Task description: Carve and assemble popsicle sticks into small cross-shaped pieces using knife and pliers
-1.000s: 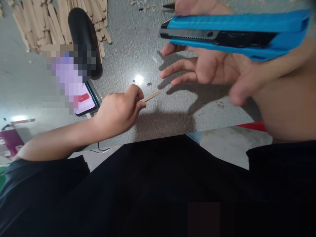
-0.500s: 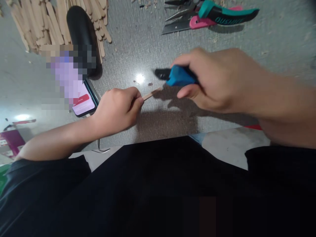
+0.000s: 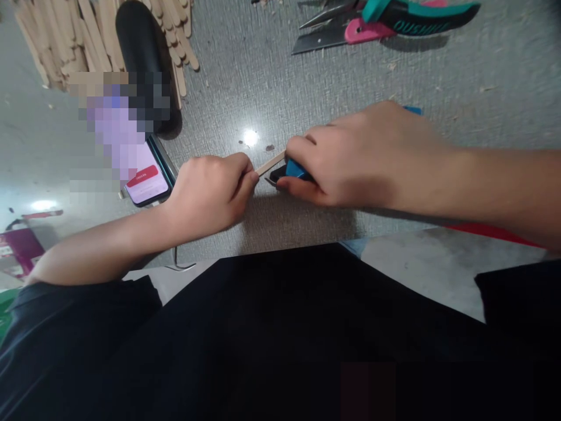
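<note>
My left hand (image 3: 210,190) is closed in a pinch on a thin wooden craft stick (image 3: 270,164), which points up and right from my fingertips. My right hand (image 3: 350,158) wraps round a blue utility knife (image 3: 297,169) with a black front end. A small metal tip of the knife shows at its left end, just below the stick. My right index finger is at the stick's far end; whether it presses on it I cannot tell. Most of the knife's handle is hidden under the hand, with a bit of blue showing behind the knuckles.
A pile of craft sticks (image 3: 56,44) lies at the upper left, beside a black rounded case (image 3: 140,47). A phone (image 3: 149,181) with a lit screen lies near my left wrist. Pliers with teal-black handles (image 3: 432,19) rest over a pink-handled cutting tool (image 3: 363,31) at the top.
My right hand has come down and slightly left with the utility knife, bringing its tip beside the craft stick. My left hand has stayed nearly still, holding the stick.
</note>
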The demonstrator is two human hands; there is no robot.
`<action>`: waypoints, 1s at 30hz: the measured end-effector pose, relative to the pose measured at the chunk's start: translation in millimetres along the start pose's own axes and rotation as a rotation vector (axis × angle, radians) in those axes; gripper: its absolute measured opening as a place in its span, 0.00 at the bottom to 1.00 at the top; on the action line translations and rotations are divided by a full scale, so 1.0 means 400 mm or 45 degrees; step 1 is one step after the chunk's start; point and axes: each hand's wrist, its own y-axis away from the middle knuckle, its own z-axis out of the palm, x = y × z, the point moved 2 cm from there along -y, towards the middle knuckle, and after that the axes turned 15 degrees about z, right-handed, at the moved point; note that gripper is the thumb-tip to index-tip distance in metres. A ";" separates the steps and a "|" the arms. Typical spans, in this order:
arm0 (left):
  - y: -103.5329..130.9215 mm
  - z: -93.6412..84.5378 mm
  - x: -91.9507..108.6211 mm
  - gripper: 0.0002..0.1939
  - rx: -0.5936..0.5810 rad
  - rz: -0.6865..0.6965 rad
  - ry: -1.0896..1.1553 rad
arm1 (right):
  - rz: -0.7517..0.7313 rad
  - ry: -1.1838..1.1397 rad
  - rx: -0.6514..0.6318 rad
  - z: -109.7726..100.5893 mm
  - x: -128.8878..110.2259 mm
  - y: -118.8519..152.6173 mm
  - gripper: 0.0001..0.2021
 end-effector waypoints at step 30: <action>0.001 0.013 -0.011 0.18 0.044 0.033 -0.013 | -0.014 0.199 0.147 0.015 -0.015 -0.003 0.39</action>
